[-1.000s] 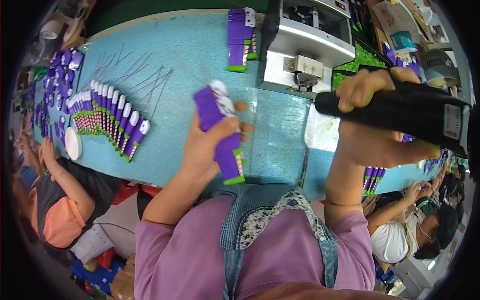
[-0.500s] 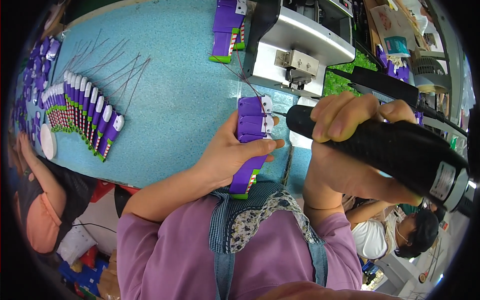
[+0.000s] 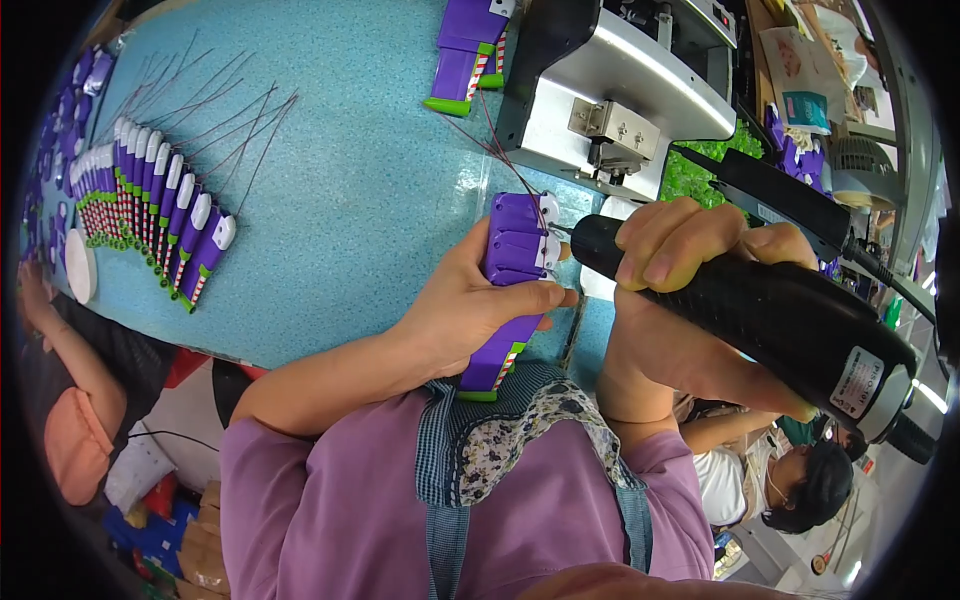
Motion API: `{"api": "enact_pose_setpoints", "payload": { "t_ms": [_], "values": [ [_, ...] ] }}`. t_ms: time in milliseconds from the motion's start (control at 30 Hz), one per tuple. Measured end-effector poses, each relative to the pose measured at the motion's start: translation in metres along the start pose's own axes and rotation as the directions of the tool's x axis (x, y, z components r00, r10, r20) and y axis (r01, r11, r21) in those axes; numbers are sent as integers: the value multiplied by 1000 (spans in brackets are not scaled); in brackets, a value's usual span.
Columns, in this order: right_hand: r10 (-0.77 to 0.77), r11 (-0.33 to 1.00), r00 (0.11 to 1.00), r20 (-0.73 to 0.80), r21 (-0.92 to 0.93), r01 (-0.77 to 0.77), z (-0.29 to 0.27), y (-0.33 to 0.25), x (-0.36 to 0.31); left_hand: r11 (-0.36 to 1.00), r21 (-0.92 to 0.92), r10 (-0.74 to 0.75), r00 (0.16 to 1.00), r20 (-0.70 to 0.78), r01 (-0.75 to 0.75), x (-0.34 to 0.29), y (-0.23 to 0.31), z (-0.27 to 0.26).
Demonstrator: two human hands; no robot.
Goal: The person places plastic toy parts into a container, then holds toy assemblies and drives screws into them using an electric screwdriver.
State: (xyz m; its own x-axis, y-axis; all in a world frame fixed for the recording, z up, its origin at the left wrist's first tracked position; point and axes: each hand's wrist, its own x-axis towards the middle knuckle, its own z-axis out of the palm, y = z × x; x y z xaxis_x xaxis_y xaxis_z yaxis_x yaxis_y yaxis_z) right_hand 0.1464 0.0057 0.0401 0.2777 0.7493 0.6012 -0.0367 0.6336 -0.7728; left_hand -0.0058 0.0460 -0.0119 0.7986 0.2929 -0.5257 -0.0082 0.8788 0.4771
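My left hand (image 3: 450, 310) is closed around purple plastic casings (image 3: 515, 240) with white ends, green trim and a red-and-white striped edge, held close to my apron. Thin dark wires trail from their far end. A black electric screwdriver (image 3: 780, 320) lies in my right hand (image 3: 680, 280), fingers wrapped over its body. Its bit points left at the casings' white end; whether it touches a screw there I cannot tell.
A silver-and-black machine (image 3: 640, 90), probably a screw feeder, stands beyond my hands, beside more purple casings (image 3: 465, 65). Several wired casings (image 3: 170, 200) fan out at left near a white disc (image 3: 80, 265). A black corded box (image 3: 770, 200) lies at right. Other people sit at both sides.
The view has shifted slightly. The rear of the screwdriver has dipped a little, while its bit stays near the casings' white end. Both hands keep their grip.
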Motion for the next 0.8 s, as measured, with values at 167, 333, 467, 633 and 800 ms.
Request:
{"api": "enact_pose_setpoints", "payload": {
  "t_ms": [167,333,467,633,800],
  "values": [
    [-49,998,998,-45,-47,46,-8,-9,31,999,-44,-10,1000,-19,9,5,6,2],
    [-20,1000,995,-96,-11,19,-19,0,36,998,-69,0,999,-40,-3,8,2,0],
    [30,1000,997,-69,9,-29,-4,-17,16,993,-64,102,994,44,-99,9,-5,-7],
    [58,998,997,-54,-7,-58,9,-21,0,993,-91,78,997,6,-77,7,-2,-2],
    [38,984,991,-131,-167,-59,14,-17,-8,992,-77,105,994,3,-104,7,-4,-3]
  ]
}}
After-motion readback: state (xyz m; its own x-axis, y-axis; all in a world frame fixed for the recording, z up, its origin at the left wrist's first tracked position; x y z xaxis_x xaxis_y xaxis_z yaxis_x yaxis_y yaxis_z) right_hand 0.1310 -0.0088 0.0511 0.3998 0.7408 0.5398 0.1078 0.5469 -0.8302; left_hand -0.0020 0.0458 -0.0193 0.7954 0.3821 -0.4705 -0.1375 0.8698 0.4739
